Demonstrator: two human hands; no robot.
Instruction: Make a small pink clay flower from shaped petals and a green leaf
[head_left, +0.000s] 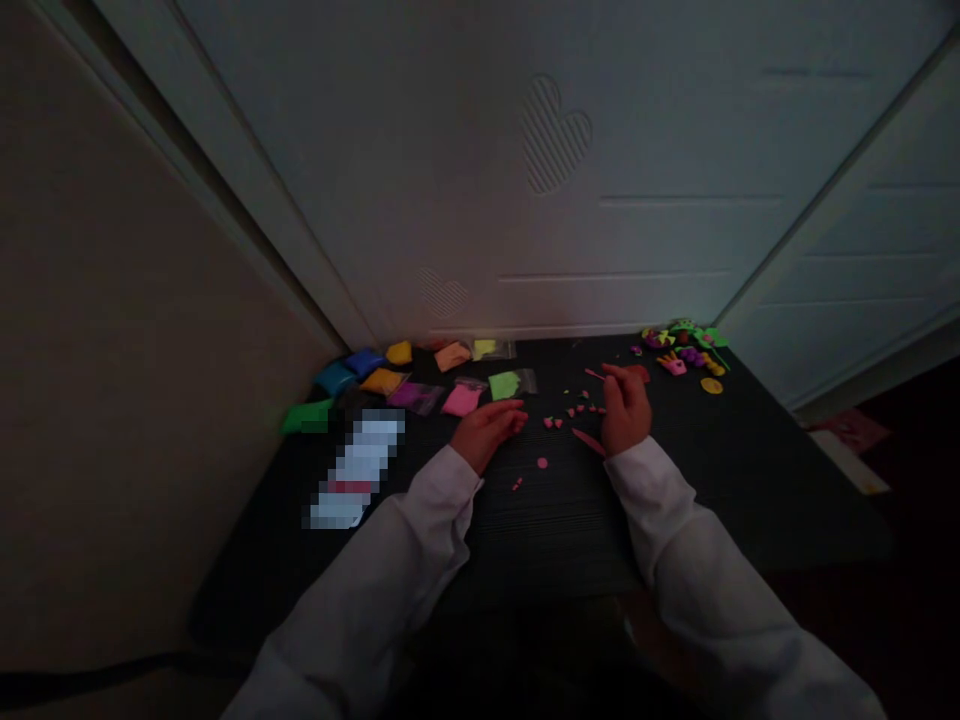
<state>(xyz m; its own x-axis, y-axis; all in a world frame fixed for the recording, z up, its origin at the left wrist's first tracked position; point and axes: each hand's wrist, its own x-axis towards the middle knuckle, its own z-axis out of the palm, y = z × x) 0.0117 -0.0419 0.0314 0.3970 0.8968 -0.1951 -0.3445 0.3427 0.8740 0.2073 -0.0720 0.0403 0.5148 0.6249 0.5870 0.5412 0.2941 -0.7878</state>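
My left hand (pixel 491 432) is over the middle of the dark table, palm turned inward. Its fingers are stretched and slightly bent, and I see nothing held in them. My right hand (pixel 628 412) is to the right, fingers curled together; what they hold, if anything, is hidden. By its fingertips shows a thin pink stick (pixel 594 374), and a pink clay knife (pixel 588 440) lies partly beneath its wrist side. Between the hands are several tiny pink clay strawberries (pixel 553 423) with green tops. A flat pink clay disc (pixel 542 463) and small pink clay bits (pixel 517 484) lie nearer me.
Bags of coloured clay, including a pink bag (pixel 461 398) and a light green bag (pixel 506 385), line the back left. A blurred bright phone-like rectangle (pixel 360 468) lies left. Finished-looking colourful clay pieces (pixel 686 350) crowd the back right. A white panelled wall (pixel 480 200) stands behind.
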